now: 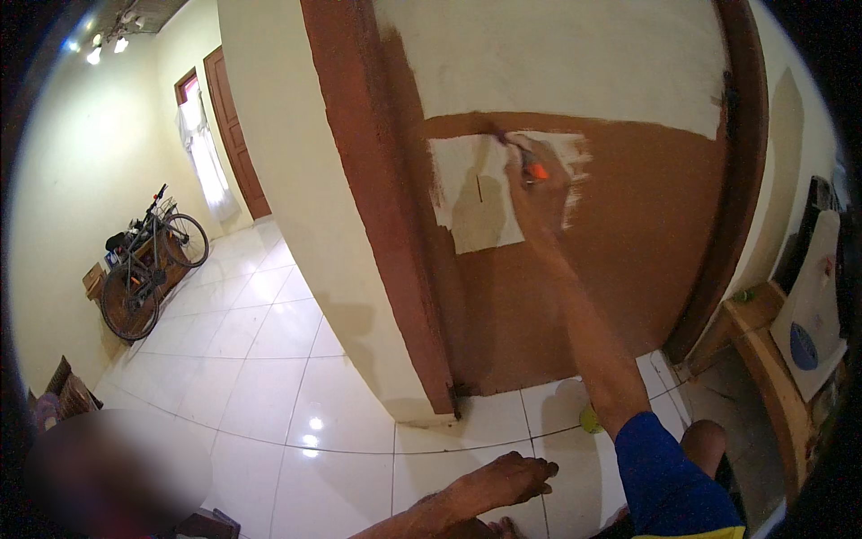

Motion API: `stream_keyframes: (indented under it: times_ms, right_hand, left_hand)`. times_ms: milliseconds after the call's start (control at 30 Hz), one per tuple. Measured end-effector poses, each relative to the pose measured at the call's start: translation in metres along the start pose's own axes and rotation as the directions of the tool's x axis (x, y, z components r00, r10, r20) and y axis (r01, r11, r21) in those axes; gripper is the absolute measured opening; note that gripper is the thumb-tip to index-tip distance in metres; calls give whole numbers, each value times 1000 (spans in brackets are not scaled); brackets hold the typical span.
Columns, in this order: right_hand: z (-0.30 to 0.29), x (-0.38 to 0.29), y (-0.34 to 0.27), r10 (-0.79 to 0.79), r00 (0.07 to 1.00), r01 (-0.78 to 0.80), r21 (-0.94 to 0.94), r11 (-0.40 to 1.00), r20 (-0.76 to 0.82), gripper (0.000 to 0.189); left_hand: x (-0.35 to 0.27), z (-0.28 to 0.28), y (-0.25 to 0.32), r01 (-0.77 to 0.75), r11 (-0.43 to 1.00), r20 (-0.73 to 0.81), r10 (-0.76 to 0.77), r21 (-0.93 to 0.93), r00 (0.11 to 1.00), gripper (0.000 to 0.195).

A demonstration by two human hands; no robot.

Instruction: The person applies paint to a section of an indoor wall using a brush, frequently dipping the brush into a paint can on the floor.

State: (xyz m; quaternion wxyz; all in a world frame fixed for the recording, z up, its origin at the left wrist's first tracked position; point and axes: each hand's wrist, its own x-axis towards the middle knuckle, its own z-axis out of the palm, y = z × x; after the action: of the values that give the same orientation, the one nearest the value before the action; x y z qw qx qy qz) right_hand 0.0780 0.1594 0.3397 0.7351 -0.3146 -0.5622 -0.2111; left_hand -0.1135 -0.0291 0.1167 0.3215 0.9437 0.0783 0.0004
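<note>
My right hand (539,182) is raised against a door panel (640,256) that is partly coated in brown paint. It grips a paintbrush (532,165) with an orange part on the handle; the bristle end touches the brown band along the top of an unpainted cream patch (478,202). The patch has a short dark vertical mark. Above the band the upper surface (559,60) is cream too. My left hand (515,478) hangs low over the white floor tiles, fingers partly curled; whether something small is in it is unclear.
A reddish-brown frame post (390,222) stands left of the panel, a dark frame (727,202) right. A yellow-green round object (590,419) sits on the floor below my right forearm. A wooden piece of furniture (761,337) stands right; a bicycle (155,263) leans far left.
</note>
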Motion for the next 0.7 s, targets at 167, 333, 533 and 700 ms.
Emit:
stream_keyframes:
  times_ms: [167, 333, 533, 700]
  right_hand:
    - [-12, -10, -2, -212, 977, 191, -341, 920, -23, 31]
    - [42, -28, -36, -132, 982, 145, -96, 985, 134, 24]
    - [38, -24, -20, -199, 973, 190, 86, 978, 115, 29]
    - [-12, -20, 2, -27, 1000, 25, -207, 978, -6, 28]
  left_hand:
    - [1, 0, -1, -53, 998, -24, 54, 46, 998, 34]
    - [8, -10, 7, 4, 1000, 62, -5, 21, 998, 32]
    - [3, -6, -2, -4, 999, 47, 2, 36, 999, 32]
    - [-6, -8, 2, -7, 1000, 3, 7, 11, 1000, 34]
